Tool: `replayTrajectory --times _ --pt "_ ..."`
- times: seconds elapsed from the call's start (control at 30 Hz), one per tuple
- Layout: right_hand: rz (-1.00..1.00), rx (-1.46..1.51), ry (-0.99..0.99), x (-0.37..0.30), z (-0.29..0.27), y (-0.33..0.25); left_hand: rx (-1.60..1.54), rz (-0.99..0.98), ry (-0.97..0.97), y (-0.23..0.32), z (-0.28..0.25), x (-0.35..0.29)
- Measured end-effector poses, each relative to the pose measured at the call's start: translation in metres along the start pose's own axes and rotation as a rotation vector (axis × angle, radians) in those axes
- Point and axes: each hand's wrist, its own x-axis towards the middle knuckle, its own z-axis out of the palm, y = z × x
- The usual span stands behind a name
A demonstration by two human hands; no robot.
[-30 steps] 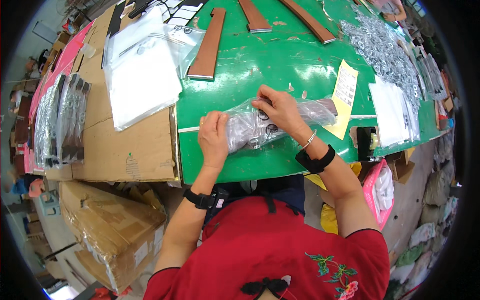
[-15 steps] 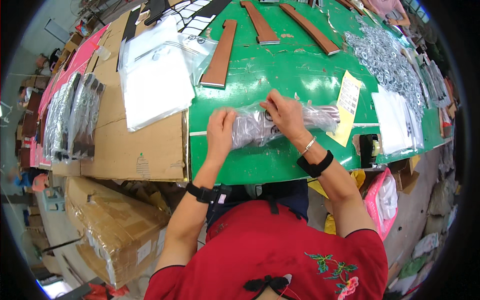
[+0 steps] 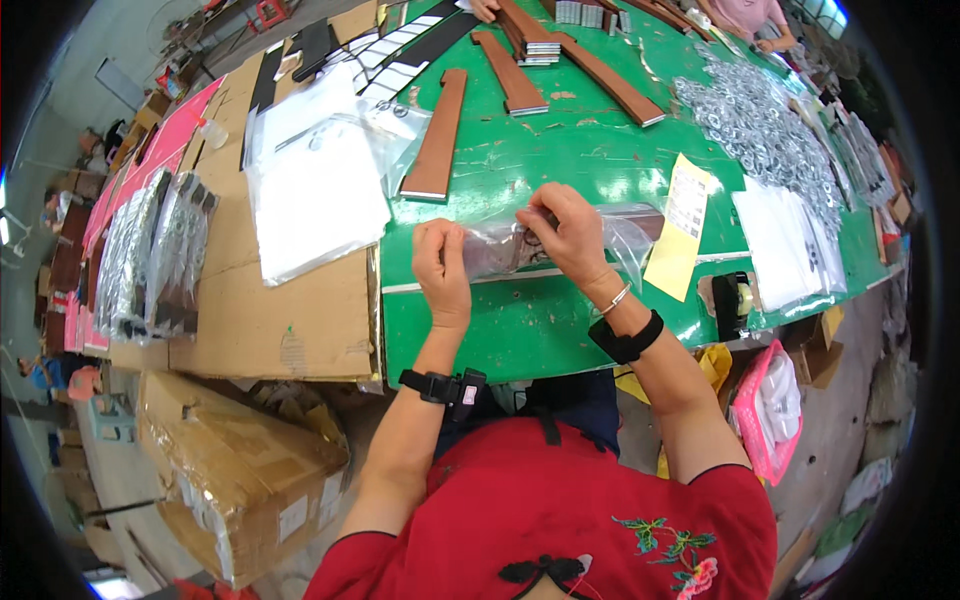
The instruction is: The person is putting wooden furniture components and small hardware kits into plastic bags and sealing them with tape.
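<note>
A clear plastic bag (image 3: 492, 252) with a brown piece inside stretches between my hands over the green table. My left hand (image 3: 441, 272) pinches the bag's left end, fingers closed. Farther right, my right hand (image 3: 566, 232) is closed on the bag's upper edge near its middle. The bag's right end lies beside a yellow label sheet (image 3: 680, 228). Beyond my hands, a brown wedge-shaped strip (image 3: 437, 140) rests on the table, with similar strips farther off.
A stack of clear bags (image 3: 318, 205) lies on cardboard at left, near wrapped bundles (image 3: 180, 255). Metal rings (image 3: 765, 125) are heaped at right, above white bags (image 3: 785, 245) and a tape dispenser (image 3: 731, 303). Another person's hand (image 3: 485, 9) touches brown strips at the far edge.
The bag looks flatter and its right end is spread wider. My hands keep their grip with little movement. Another person's hand and a stack of brown strips now show at the far edge.
</note>
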Motion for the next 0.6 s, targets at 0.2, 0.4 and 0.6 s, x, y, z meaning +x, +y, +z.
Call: replayTrajectory --times 0.2,0.4,0.6 --pt "0.183 0.014 -0.218 -0.012 -0.006 0.003 -0.053 0.042 -0.023 -0.006 -0.003 -0.015" --pt "0.063 0.015 -0.081 -0.037 -0.011 -0.002 -0.065 -0.009 -0.162 0.012 -0.017 -0.026" --pt "0.043 0.033 -0.103 -0.041 -0.016 -0.011 -0.028 0.007 -0.297 0.024 -0.032 -0.024"
